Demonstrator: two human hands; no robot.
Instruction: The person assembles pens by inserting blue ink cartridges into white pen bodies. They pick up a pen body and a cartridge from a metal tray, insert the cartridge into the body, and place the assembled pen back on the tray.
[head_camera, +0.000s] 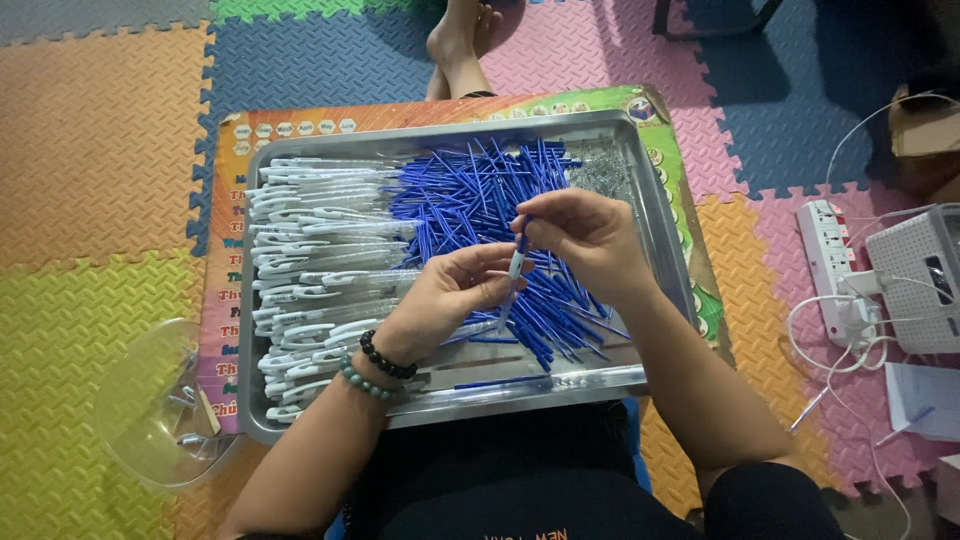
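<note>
A metal tray (640, 170) lies in front of me on a colourful board. White pen barrels (310, 250) are stacked in its left half, and a heap of blue refills (470, 195) fills the middle. A small pile of springs (600, 170) sits at its far right corner. My left hand (450, 295), with two bead bracelets on the wrist, grips a white pen barrel (514, 268) over the tray. My right hand (580, 235) pinches a blue refill (524, 240) at the top of that barrel.
A clear plastic bowl (165, 405) with a few small parts stands left of the tray. A white power strip (835, 265), cables and a white device (920, 275) lie on the foam mats to the right. Someone's bare feet (460, 40) rest beyond the tray.
</note>
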